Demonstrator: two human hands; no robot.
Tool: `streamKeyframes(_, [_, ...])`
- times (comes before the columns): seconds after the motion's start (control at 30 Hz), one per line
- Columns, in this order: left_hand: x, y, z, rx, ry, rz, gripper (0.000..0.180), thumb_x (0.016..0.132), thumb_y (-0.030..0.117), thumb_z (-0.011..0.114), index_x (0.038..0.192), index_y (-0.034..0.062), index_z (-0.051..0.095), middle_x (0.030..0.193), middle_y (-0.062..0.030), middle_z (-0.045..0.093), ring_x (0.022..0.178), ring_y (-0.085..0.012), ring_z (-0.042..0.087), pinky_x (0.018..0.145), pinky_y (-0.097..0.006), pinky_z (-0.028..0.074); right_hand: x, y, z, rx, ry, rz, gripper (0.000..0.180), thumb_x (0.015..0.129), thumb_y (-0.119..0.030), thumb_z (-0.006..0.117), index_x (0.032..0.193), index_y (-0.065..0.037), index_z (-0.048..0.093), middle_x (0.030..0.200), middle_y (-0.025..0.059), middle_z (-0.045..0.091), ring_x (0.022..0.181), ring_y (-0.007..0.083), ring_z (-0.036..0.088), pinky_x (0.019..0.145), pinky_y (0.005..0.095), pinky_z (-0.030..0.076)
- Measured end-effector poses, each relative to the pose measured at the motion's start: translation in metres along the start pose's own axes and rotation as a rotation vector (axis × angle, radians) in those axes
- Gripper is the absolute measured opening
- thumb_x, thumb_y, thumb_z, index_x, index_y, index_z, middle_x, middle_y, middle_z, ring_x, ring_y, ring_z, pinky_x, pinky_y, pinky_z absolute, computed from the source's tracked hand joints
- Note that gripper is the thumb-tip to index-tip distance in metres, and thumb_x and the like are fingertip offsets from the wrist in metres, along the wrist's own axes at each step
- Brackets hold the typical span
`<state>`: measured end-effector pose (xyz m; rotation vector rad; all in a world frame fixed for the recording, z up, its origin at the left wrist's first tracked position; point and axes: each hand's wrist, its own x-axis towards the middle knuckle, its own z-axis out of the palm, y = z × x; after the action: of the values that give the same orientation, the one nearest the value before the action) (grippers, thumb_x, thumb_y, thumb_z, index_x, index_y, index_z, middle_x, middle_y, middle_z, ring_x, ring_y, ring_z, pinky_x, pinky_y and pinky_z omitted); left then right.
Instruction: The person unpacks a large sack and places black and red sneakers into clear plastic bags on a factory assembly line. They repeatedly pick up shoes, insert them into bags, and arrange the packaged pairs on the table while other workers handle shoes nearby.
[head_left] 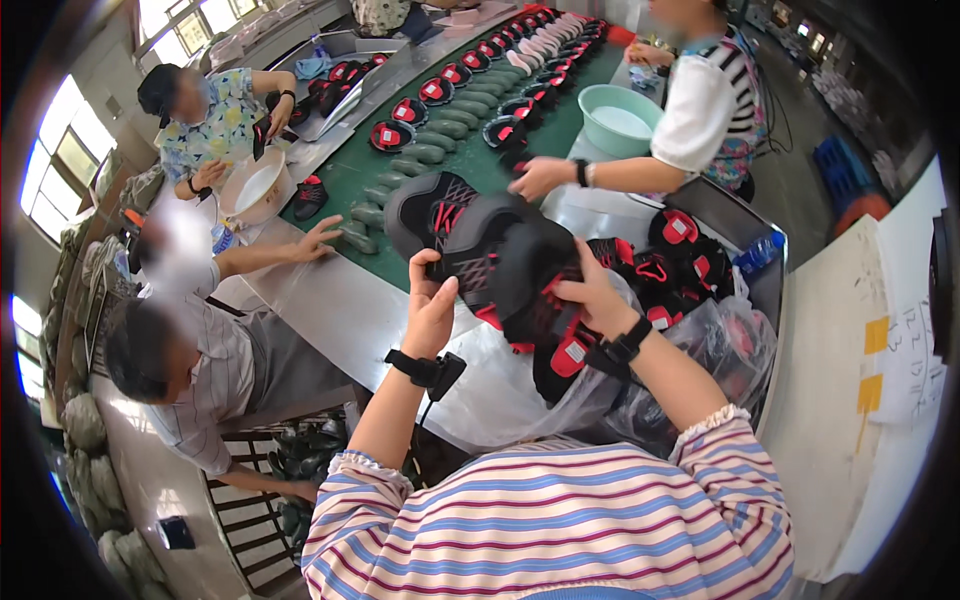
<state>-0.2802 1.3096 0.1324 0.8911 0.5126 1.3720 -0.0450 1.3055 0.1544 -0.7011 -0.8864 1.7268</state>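
The left hand (432, 312) is pinching a grey-black shoe (412, 218), the right hand (600, 303) clamping a black shoe (530, 255) beside it; both shoes are hovering above the metal counter (310, 295), near a plastic bag (665, 410); a loosening grip could be dropping one, or loose film could be snagging it.

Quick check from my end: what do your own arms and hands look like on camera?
Both the left hand and right hand are ungloved. A black wristband with a boxy black module and thin dark cable is on the left; a black strap is on the right. The striped sleeves, cream, blue and dark red, end in ruffled cuffs.
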Motion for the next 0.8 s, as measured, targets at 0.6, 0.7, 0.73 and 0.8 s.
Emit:
streamKeyframes(0.6, [0.022,0.019,-0.051,0.034,-0.086,-0.124,0.027,0.069,-0.002,0.059,0.086,0.0092,0.041,0.084,-0.0005,0.047,0.077,-0.0106,0.048,0.073,-0.024,0.038,-0.004,-0.03,-0.042,0.291,-0.167,0.132,0.062,0.067,-0.008,0.052,0.126,0.002,0.038,0.115,0.0176,0.054,0.099,0.0275,0.058,0.088,0.0373,0.048])
streamKeyframes(0.7, [0.033,0.009,-0.021,0.017,-0.16,-0.349,0.02,0.073,0.0,0.055,0.088,0.0084,0.045,0.082,-0.0003,0.048,0.076,-0.0103,0.049,0.07,-0.024,0.039,0.024,-0.031,-0.021,0.149,-0.089,0.252,0.056,0.076,-0.013,0.053,0.128,0.002,0.036,0.116,0.0167,0.053,0.1,0.0255,0.058,0.087,0.0364,0.049])
streamKeyframes(0.73, [0.038,-0.009,-0.049,-0.073,-0.252,-0.352,0.015,0.077,0.003,0.053,0.09,0.0069,0.047,0.085,-0.0016,0.052,0.082,-0.0105,0.051,0.073,-0.026,0.041,0.038,-0.032,-0.013,0.016,-0.035,0.332,0.056,0.078,-0.015,0.054,0.128,0.001,0.035,0.116,0.0156,0.053,0.1,0.0242,0.058,0.087,0.0356,0.049])
streamKeyframes(0.8, [0.05,-0.015,-0.039,-0.219,-0.113,-0.427,0.019,0.084,0.012,0.054,0.101,0.0039,0.05,0.092,-0.0035,0.055,0.086,-0.0118,0.053,0.078,-0.026,0.042,0.056,-0.021,-0.039,0.165,-0.169,0.364,0.055,0.081,-0.017,0.054,0.129,0.001,0.035,0.115,0.0128,0.054,0.098,0.0207,0.058,0.087,0.0333,0.048])
